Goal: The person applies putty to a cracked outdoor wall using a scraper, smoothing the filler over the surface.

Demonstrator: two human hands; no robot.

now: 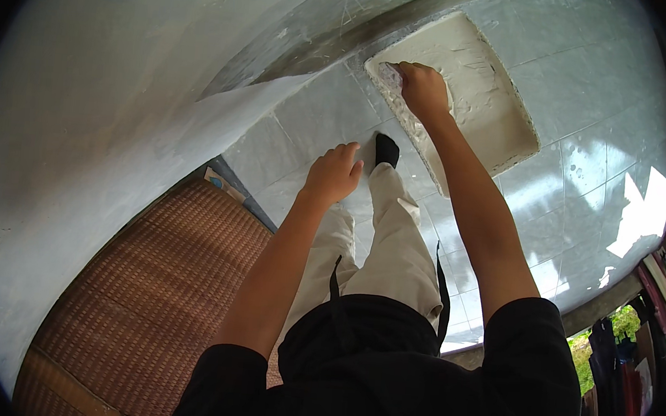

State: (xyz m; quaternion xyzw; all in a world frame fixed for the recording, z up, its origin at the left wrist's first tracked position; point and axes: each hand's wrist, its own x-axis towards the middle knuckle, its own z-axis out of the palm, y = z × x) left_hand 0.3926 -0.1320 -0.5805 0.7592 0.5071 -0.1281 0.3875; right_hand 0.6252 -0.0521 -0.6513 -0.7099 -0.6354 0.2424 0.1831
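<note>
My right hand (pixel 425 92) reaches over the left side of a shallow rectangular tray (pixel 521 155). Its fingers are closed on a pale, smeared tool (pixel 393 78), mostly hidden by the hand, so its exact kind cannot be made out. Wet cream-white plaster (pixel 482 90) covers the tray's bottom, with ridges and streaks in its surface. The tray's rim is crusted with the same stuff. Above the floor, left of the tray, my left hand (pixel 334 173) hangs in the air with its fingers stretched and thumb apart, holding nothing.
Grey tiles (pixel 321 116) cover the floor, and my black-socked foot (pixel 386 149) stands close to the tray. A grey plastered wall (pixel 123 71) rises on the left. A brown woven panel (pixel 161 272) lies at lower left. Hanging clothes (pixel 628 368) show at right.
</note>
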